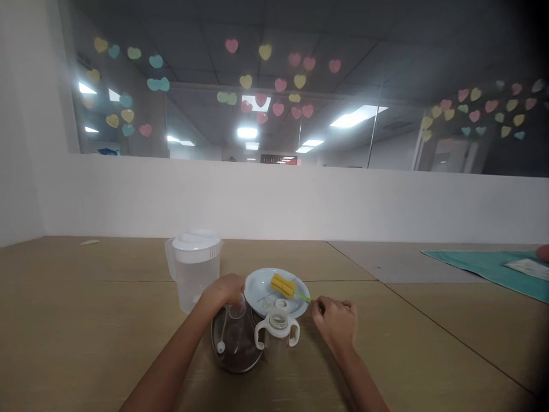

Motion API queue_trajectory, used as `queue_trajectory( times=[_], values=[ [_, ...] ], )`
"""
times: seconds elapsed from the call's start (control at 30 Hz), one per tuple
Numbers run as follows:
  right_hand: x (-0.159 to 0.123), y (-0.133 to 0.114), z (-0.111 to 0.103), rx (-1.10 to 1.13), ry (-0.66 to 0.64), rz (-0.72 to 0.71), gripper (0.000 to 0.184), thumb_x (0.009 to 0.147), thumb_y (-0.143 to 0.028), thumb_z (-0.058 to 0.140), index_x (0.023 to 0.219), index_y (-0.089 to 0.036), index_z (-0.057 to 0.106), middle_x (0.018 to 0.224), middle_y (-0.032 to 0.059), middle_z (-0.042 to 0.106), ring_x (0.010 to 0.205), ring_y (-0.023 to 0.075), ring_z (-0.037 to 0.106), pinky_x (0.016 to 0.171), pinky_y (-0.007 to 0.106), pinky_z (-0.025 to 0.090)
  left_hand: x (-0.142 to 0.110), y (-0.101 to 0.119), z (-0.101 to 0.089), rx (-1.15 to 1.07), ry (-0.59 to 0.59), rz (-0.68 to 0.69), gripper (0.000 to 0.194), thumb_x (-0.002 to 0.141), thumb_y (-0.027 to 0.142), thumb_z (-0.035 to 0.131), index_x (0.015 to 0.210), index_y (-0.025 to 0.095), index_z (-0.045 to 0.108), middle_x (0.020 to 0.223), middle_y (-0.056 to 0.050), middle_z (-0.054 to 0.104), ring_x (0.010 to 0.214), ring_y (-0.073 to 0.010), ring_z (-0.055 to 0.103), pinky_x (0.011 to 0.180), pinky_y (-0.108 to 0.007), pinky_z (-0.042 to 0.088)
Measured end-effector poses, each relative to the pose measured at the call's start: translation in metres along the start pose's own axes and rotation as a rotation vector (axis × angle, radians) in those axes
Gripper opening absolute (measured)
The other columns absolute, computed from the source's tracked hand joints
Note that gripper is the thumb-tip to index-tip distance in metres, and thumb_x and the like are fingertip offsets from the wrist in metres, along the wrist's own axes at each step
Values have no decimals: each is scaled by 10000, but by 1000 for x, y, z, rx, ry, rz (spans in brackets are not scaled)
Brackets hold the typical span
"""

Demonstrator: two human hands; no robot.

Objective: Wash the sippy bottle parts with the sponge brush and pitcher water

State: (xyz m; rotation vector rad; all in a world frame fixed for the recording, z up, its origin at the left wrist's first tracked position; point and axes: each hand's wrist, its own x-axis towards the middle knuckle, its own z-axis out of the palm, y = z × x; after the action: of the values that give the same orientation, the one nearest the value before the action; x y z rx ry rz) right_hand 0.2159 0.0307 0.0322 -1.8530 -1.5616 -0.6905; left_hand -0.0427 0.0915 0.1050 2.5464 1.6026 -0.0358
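Note:
My right hand (pixel 337 321) is closed round the green handle of a bottle brush (pixel 283 285). The brush's yellow sponge head is over a white plate (pixel 256 281). My left hand (pixel 227 288) is closed on a small clear plastic cap (pixel 237 309), its fingertips partly hidden, above a dark oval tray (pixel 240 352). In the tray a thin straw with a white weighted end (pixel 221 347) shows below that hand. Between my hands a clear baby bottle (pixel 278 337) with two white handles stands upright, its mouth uncovered. A white ring (pixel 282 305) lies on the plate behind it.
A lidded clear pitcher (pixel 197 274) holding water stands just left of my left hand. Farther right, a teal cloth (pixel 484 266) lies on the table (pixel 128 337), with part of another person's hand (pixel 542 252) at the edge. A white wall (pixel 274 200) rises behind.

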Motion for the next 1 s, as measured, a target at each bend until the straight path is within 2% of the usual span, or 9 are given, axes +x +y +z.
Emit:
queue_trajectory(
  times=[0.13,0.3,0.37,0.43,0.53,0.63,0.83,1.0],
  values=[
    [0,-1,1,-17,-33,21,312,791,-258,422,578,-193,641,627,40,695,593,158,598,766,329,253,13,2,16,25,40,-40,655,530,271,765,1139,194,535,1125,-90,621,1009,-267,593,756,-270,478],
    [0,0,3,-11,-39,47,323,792,-267,416,573,-198,644,626,44,697,587,160,602,786,331,256,17,7,26,48,94,-31,638,635,296,689,1217,179,456,1113,-115,625,1018,-278,588,803,-326,470],
    [0,1,4,-16,-29,64,325,793,-269,412,578,-198,647,623,43,696,587,163,603,790,334,255,15,8,24,60,94,-15,625,605,264,710,1183,170,490,1078,-123,639,996,-296,593,797,-345,469],
    [0,1,5,-18,-25,75,325,794,-271,410,586,-198,649,627,40,696,591,163,604,789,335,255,12,9,20,68,98,20,520,618,208,692,1116,166,550,1055,-128,646,987,-302,594,805,-355,461],
    [0,2,6,-16,-33,77,325,795,-274,414,586,-196,649,629,41,694,598,161,603,761,329,259,10,14,16,46,138,113,344,749,134,528,1077,213,596,1097,-95,632,1036,-258,572,859,-339,425],
    [-1,2,6,-8,-40,68,318,795,-267,422,587,-195,652,621,46,690,599,157,602,740,320,263,18,23,24,-16,152,203,356,826,141,398,1103,258,590,1123,-52,627,1043,-209,569,862,-300,414],
    [-1,1,5,7,-36,73,322,802,-267,417,598,-198,656,631,47,696,617,160,611,754,319,259,39,30,49,-138,94,289,245,852,287,424,970,238,634,968,-18,684,912,-197,608,867,-318,390],
    [-2,1,5,19,-54,86,325,804,-267,415,590,-201,650,639,49,699,625,166,615,756,322,259,42,26,55,-249,97,325,226,853,293,436,851,248,658,872,34,692,868,-164,607,900,-307,348]
  ],
)
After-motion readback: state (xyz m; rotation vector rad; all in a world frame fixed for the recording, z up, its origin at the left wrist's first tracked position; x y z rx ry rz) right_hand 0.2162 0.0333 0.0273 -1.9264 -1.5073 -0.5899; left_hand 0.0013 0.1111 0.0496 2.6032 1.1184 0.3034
